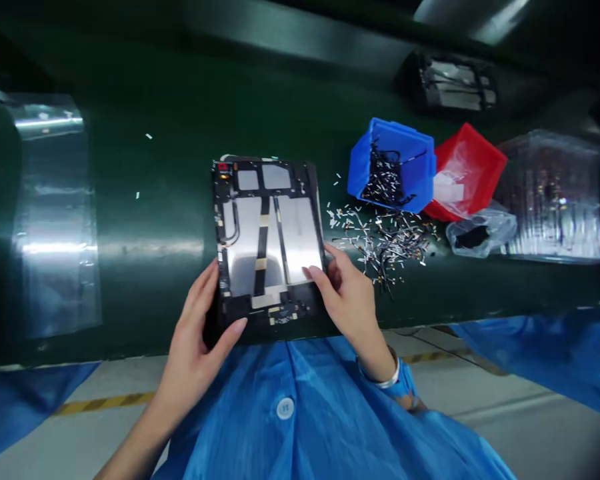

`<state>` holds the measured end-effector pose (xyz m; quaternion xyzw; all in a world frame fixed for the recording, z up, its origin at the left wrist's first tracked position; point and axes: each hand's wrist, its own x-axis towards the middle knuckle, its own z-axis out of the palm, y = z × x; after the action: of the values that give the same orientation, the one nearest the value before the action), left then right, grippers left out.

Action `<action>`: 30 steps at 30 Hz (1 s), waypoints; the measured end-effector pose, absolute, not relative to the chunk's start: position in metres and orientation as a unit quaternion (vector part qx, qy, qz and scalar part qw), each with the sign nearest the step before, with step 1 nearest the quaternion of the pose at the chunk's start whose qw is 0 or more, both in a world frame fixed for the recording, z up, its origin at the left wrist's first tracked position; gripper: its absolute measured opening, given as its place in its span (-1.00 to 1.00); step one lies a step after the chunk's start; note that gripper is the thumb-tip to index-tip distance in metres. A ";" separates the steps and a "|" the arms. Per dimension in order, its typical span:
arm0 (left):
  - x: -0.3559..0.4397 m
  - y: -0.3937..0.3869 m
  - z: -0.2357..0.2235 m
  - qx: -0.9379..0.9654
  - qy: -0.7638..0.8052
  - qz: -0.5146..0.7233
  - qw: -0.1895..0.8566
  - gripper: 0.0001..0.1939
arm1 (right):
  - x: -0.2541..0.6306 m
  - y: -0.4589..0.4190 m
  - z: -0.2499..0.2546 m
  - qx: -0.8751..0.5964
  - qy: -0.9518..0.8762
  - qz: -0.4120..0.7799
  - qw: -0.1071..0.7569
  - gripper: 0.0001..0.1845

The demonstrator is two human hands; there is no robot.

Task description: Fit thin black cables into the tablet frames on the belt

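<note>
An opened tablet (300, 230) with silver panels, black strips and a small red patch lies in front of me near the table's front edge. Other edges show just behind its top, so it may rest on a stack. My left hand (196, 337) grips its lower left side, fingers along the edge and thumb over the bottom corner. On the right side, my right hand (350, 297) has its thumb on the silver face and its fingers curled at the edge. Loose small black-and-silver flex cables (393, 243) lie scattered right of the tablet.
Beyond the cables stand a blue bin (415, 183) holding dark cables and a red bin (475, 163). A clear plastic bag (485, 233) and clear trays (555, 193) sit farther right. Another tablet stack (455, 83) is at the back. Clear plastic sheeting (55, 220) lies left.
</note>
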<state>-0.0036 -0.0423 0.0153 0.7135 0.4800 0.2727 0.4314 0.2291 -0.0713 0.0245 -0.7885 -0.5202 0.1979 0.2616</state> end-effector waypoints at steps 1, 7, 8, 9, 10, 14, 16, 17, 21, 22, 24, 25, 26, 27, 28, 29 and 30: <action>-0.005 -0.037 0.019 0.676 0.482 0.284 0.479 -0.36 | 0.229 -0.068 0.026 -0.773 -0.516 0.234 0.285 -0.51; -0.002 0.028 0.050 0.560 0.491 0.330 0.580 -0.46 | 0.258 -0.062 0.029 -0.716 -0.523 0.255 0.386 -0.68; 0.001 0.049 0.049 0.568 0.484 0.341 0.572 -0.48 | 0.267 -0.064 0.028 -0.731 -0.519 0.220 0.385 -0.74; 0.005 0.074 0.044 0.580 0.468 0.356 0.564 -0.49 | 0.277 -0.065 0.027 -0.747 -0.513 0.184 0.382 -0.78; 0.009 0.102 0.036 0.600 0.442 0.358 0.562 -0.49 | 0.287 -0.066 0.027 -0.759 -0.507 0.151 0.379 -0.81; 0.031 0.234 -0.005 0.671 0.396 0.349 0.521 -0.47 | 0.319 -0.064 0.029 -0.780 -0.496 0.049 0.379 -0.86; 0.049 0.282 -0.010 0.674 0.418 0.324 0.515 -0.59 | 0.330 -0.058 0.033 -0.780 -0.504 0.000 0.372 -0.86; 0.059 0.295 -0.005 0.654 0.430 0.328 0.528 -0.61 | 0.334 -0.054 0.035 -0.778 -0.510 -0.022 0.366 -0.86; 0.097 0.283 0.041 0.471 0.527 0.384 0.594 -0.53 | 0.348 -0.032 0.038 -0.771 -0.531 -0.082 0.343 -0.82; 0.104 0.269 0.052 0.440 0.560 0.396 0.580 -0.55 | 0.351 -0.026 0.037 -0.773 -0.535 -0.091 0.330 -0.81; 0.113 0.239 0.064 0.429 0.608 0.429 0.513 -0.56 | 0.356 -0.014 0.033 -0.780 -0.541 -0.098 0.297 -0.81; 0.114 0.224 0.065 0.441 0.608 0.446 0.487 -0.54 | 0.357 -0.009 0.032 -0.784 -0.543 -0.097 0.284 -0.83; 0.113 0.210 0.063 0.456 0.594 0.463 0.474 -0.53 | 0.359 -0.004 0.030 -0.786 -0.544 -0.093 0.279 -0.86; 0.110 0.197 0.059 0.473 0.568 0.475 0.477 -0.54 | 0.361 -0.001 0.029 -0.785 -0.543 -0.089 0.283 -0.89; 0.105 0.184 0.054 0.490 0.536 0.482 0.491 -0.57 | 0.362 0.002 0.030 -0.782 -0.542 -0.087 0.296 -0.91; 0.099 0.171 0.048 0.502 0.506 0.486 0.505 -0.61 | 0.364 0.003 0.031 -0.775 -0.538 -0.088 0.319 -0.90; 0.093 0.158 0.042 0.515 0.480 0.486 0.518 -0.65 | 0.366 0.004 0.034 -0.767 -0.530 -0.095 0.350 -0.90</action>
<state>0.0931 0.1578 0.0424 0.5149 0.4804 0.4858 0.5178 0.3660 0.0039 0.0344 -0.7668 -0.5299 -0.0947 0.3498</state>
